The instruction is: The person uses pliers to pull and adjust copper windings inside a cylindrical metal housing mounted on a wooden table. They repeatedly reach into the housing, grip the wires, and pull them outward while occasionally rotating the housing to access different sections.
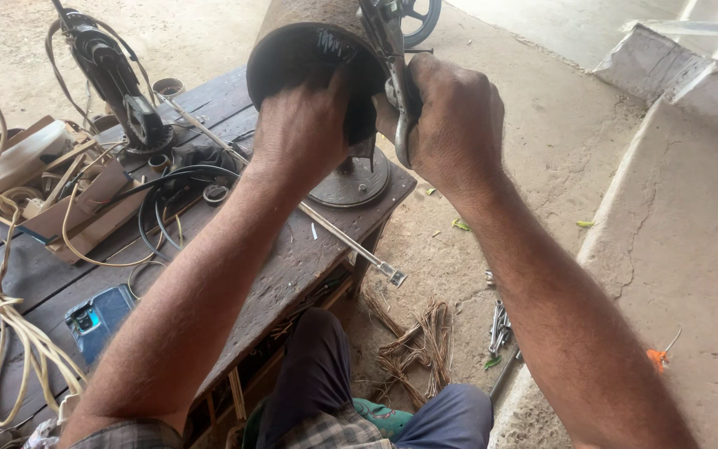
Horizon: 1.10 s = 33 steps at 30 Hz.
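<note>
Both hands work on a rusty metal drum (292, 33) that sits up over a round metal base (359, 183) at the far corner of the wooden bench (292, 266). The left hand (305, 125) is pressed into the drum's dark open mouth, fingers curled over the rim and clamped on it. The right hand (450, 120) is closed tight round a grey metal tool (396, 91), a plier or wrench by the look of it, held against the rim right beside the left. The hands nearly touch.

Step in hand, as I read it: gripping or bending something at the drum edge, mid-work. The next move likely calls for a firm squeeze or twist from the right while the left holds the drum steady; what the tool bites on is hidden.

Materials: the drum is brown, pitted, cylindrical, black inside. The bench is of dark weathered planks. A thin steel rod (351, 241) lies diagonally over the bench edge. Black cable (168, 199) is coiled, pale cord (10, 316) tangled at the left. A blue gadget (97, 320) lies near the front. Dry straw (417, 345) is on the dirt floor, with loose metal tools (500, 328) beside it.
</note>
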### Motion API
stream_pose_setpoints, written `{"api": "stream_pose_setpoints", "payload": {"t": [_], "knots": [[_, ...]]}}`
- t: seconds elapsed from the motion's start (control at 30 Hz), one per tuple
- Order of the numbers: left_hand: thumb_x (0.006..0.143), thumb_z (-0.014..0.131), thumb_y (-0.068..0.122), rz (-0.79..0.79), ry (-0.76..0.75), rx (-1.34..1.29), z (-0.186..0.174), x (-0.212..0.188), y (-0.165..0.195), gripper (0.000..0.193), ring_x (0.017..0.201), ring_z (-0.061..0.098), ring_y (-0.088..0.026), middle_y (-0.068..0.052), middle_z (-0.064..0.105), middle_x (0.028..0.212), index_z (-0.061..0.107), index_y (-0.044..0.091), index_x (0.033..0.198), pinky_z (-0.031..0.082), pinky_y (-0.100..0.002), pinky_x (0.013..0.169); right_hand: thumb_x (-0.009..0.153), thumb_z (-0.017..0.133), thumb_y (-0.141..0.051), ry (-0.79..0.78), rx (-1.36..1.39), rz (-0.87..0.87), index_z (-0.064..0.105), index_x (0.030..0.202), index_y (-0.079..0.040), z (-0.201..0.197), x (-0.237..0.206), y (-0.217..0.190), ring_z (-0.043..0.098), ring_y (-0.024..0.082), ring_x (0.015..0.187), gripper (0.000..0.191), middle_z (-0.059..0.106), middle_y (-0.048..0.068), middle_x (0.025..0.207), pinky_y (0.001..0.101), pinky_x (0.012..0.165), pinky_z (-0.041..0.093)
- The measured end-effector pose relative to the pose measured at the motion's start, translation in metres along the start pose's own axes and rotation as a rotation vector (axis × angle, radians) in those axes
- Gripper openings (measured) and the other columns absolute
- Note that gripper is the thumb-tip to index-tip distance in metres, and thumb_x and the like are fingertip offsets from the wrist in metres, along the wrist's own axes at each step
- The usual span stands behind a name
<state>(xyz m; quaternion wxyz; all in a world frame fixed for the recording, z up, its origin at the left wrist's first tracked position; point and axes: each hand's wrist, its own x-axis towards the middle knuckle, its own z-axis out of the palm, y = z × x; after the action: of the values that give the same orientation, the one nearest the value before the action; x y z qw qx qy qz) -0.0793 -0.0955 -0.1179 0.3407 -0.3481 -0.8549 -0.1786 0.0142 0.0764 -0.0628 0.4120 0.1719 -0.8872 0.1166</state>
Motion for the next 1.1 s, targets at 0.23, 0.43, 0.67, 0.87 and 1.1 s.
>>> {"api": "stream_pose_setpoints", "payload": {"t": [0.23,0.43,0.67,0.87,1.1], "knots": [[0.091,0.076,0.013,-0.069,-0.067,0.036,0.009,0.004,-0.007,0.048,0.069,0.075,-0.030,-0.020,0.073,0.091,0.059,0.000,0.133,0.062,-0.041,0.051,0.094,0.085,-0.020,0.006,0.015,0.031,0.072,0.096,-0.005,0.000,0.001,-0.006,0.074,0.018,0.065,0.021,0.074,0.007,0.073,0.0363,0.061,0.059],[0.095,0.072,0.016,0.058,-0.064,0.107,0.000,0.000,-0.016,0.049,0.062,0.073,-0.024,-0.020,0.073,0.088,0.057,0.000,0.139,0.060,-0.034,0.045,0.096,0.083,-0.022,-0.035,-0.011,0.079,0.072,0.102,-0.005,0.001,0.002,-0.009,0.074,0.016,0.063,0.021,0.074,0.005,0.072,0.0348,0.059,0.060],[0.104,0.056,0.004,0.276,-0.485,0.284,-0.040,0.001,-0.020,0.018,0.057,0.072,-0.019,-0.017,0.073,0.082,0.071,0.002,0.114,0.060,-0.030,0.043,0.094,0.084,-0.024,-0.013,-0.037,0.073,0.071,0.094,-0.006,0.000,0.000,-0.006,0.074,0.017,0.062,0.022,0.073,0.005,0.070,0.0359,0.058,0.059],[0.099,0.060,0.005,0.384,-0.409,0.290,-0.046,-0.006,-0.024,0.013,0.065,0.073,-0.021,-0.015,0.074,0.081,0.073,0.004,0.098,0.061,-0.034,0.050,0.096,0.085,-0.027,-0.013,-0.002,0.074,0.070,0.097,-0.005,0.001,-0.007,0.005,0.073,0.017,0.061,0.026,0.072,0.005,0.070,0.0350,0.057,0.058],[0.082,0.070,-0.002,0.258,-0.146,0.155,-0.034,-0.013,-0.001,0.031,0.084,0.075,-0.030,-0.024,0.068,0.111,0.070,-0.003,0.113,0.064,-0.039,0.061,0.098,0.085,-0.023,-0.003,0.029,0.032,0.068,0.093,-0.005,0.003,-0.006,0.010,0.073,0.017,0.061,0.025,0.071,0.006,0.069,0.0342,0.056,0.058]]}}
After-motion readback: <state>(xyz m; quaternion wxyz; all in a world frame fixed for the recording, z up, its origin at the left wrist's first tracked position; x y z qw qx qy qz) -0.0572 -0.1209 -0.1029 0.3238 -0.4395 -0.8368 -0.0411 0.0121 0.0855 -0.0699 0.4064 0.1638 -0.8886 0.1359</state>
